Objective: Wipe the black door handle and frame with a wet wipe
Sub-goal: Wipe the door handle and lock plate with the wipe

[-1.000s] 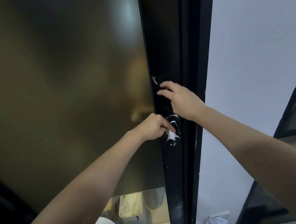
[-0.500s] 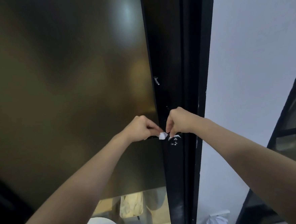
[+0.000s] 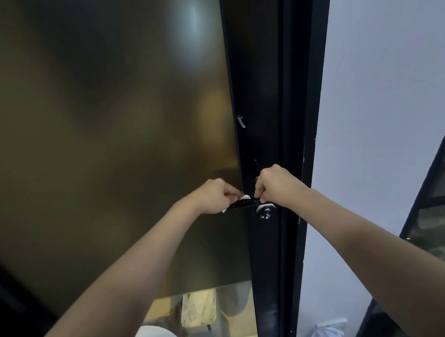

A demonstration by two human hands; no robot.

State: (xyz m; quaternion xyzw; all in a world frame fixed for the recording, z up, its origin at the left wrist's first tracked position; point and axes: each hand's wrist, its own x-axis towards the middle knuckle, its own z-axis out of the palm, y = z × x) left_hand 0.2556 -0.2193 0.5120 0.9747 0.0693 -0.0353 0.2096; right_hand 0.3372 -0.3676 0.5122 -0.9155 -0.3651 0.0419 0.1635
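Sideways, the door handle (image 3: 241, 204) points left between pinching hands.

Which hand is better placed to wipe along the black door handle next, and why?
The left hand: it pinches the white wet wipe right on the door handle. The right hand grips the handle's inner end by the lock.

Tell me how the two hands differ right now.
The left hand pinches the white wipe in front of the dark glass; the right hand shows no wipe of its own and sits over the black frame. The left hand is slightly lower, the right hand slightly higher, just above the lock. Both are curled shut and meet at the handle.
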